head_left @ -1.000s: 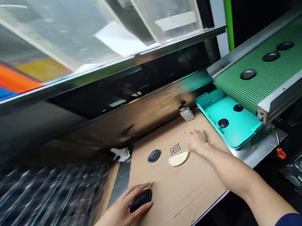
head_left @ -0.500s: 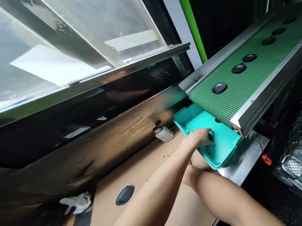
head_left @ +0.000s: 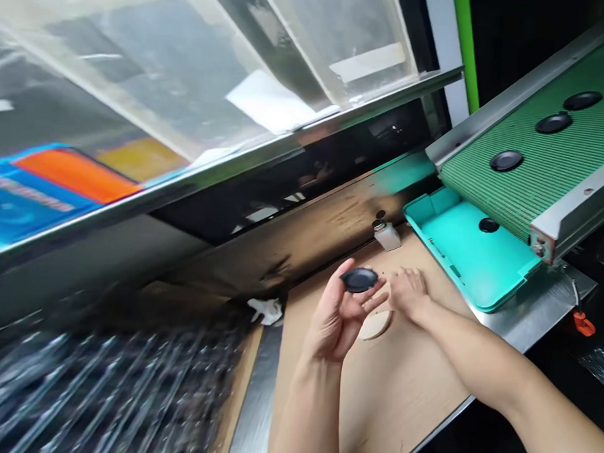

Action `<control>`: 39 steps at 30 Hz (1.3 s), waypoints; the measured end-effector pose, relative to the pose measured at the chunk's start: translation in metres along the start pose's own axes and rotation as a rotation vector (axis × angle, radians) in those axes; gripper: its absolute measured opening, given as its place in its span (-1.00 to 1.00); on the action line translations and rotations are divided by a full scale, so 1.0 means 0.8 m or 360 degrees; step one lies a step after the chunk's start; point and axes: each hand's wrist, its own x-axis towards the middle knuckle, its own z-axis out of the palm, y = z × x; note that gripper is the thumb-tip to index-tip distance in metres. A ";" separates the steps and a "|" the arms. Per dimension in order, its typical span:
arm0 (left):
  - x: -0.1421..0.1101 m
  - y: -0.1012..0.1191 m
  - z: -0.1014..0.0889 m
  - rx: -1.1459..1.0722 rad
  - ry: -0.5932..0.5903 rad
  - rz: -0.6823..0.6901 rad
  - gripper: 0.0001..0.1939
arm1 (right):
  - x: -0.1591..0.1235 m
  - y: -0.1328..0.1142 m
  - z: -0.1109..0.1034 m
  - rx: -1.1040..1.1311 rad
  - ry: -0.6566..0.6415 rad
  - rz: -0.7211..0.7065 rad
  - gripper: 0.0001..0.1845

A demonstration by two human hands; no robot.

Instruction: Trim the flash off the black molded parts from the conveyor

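Note:
My left hand (head_left: 341, 315), palm up, grips a black oval plastic part (head_left: 360, 280) between thumb and fingers, above a cardboard sheet (head_left: 405, 391). My right hand (head_left: 407, 291) is low over the cardboard just right of it, its fingers curled. Whatever it may hold is hidden. A pale round disc (head_left: 376, 325) lies below both hands, partly covered by the left one. Another black part (head_left: 489, 225) is in the teal tray (head_left: 470, 260) at the belt's end.
A green conveyor belt (head_left: 529, 183) carries several black parts towards the tray. A small white bottle (head_left: 387, 237) stands by the back wall. White crumpled material (head_left: 267, 311) lies at the left. Stacked clear trays (head_left: 124, 392) blur at lower left. An orange clip (head_left: 584, 324) hangs right.
My left hand has come out of the teal tray with a black part. My right hand now shows beside it. The view has swung left, and a black part has reached the belt's end.

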 end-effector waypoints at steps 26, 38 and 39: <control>-0.031 -0.059 -0.086 -0.1183 0.0342 -0.0245 -0.55 | -0.070 -0.095 0.021 -0.0216 0.0113 -0.0663 -0.52; -0.023 -0.071 -0.085 -0.1058 0.0278 -0.0440 -0.57 | -0.041 -0.070 0.004 -0.0137 0.0076 -0.0669 -0.55; -0.023 -0.070 -0.086 -0.1050 0.0253 -0.0479 -0.58 | -0.041 -0.066 0.002 -0.0117 0.0060 -0.0736 -0.57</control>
